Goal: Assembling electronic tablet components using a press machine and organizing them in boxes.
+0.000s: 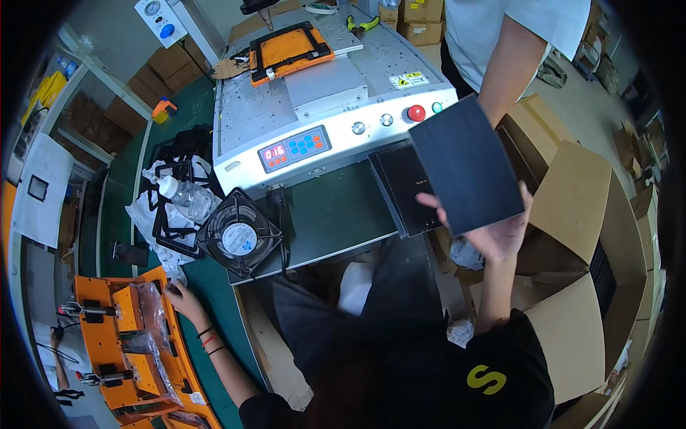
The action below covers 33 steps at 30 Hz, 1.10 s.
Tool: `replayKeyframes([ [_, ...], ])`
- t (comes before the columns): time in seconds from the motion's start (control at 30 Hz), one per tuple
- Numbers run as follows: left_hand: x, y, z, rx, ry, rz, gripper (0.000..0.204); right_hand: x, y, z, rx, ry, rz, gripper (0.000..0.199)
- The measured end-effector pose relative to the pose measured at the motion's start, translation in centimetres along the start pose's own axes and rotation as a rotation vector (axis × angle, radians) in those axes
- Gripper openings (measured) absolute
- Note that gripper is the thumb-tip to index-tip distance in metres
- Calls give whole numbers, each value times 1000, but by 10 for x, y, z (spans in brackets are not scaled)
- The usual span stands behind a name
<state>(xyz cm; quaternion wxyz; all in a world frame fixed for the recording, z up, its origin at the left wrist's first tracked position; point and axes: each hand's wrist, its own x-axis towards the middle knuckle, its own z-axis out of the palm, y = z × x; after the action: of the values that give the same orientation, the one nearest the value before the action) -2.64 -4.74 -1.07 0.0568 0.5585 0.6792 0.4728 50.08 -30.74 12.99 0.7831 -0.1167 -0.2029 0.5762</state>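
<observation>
My right hand [504, 232] is closed on a black rectangular panel [468, 168] with a finely textured face, held tilted above the worktable's right side. Its thumb and fingers lie along the panel's lower edge. Beneath it, a stack of similar flat black panels [406, 189] lies at the front of the white machine [314, 154]. My left hand [187, 302] is far to the left, beside an orange fixture [175, 365] with toggle clamps and clear plastic film. Its fingers are curled together near a small dark thing that I cannot make out.
A black fan [239, 234], a clear bottle [189, 198] and black frames [168, 232] crowd the left. An orange jig [291, 51] sits on the machine. At right stands an open cardboard box [564, 343]; another person's arm [509, 68] reaches down behind my panel.
</observation>
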Motion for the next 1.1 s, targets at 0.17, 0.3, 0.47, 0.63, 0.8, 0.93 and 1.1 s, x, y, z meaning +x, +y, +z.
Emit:
replayKeyframes([
  [0.17, -6, 9, 1, 19, 49, 6, 37, 1, 37, -1, -28, -168, 181, 110],
  [0.3, -5, 9, -1, -40, -3, 5, 35, -1, 60, 1, 25, -213, 235, 121],
  [0.47, -6, 11, -2, -30, 21, 0, 35, -5, 90, 5, 221, -197, 273, 119],
  [0.63, -8, 14, -2, -40, 30, 21, 36, -18, 103, -5, 244, -200, 348, 114],
  [0.8, -7, 15, 0, -123, 45, 24, 35, -23, 91, -4, 182, -199, 345, 114],
  [0.93, -3, 4, 2, -98, 47, 36, 35, -25, 50, 27, -567, -68, 128, 99],
  [1.1, 0, 5, 10, -19, 27, 120, 34, -13, 27, 51, -2124, 327, -273, 75],
])
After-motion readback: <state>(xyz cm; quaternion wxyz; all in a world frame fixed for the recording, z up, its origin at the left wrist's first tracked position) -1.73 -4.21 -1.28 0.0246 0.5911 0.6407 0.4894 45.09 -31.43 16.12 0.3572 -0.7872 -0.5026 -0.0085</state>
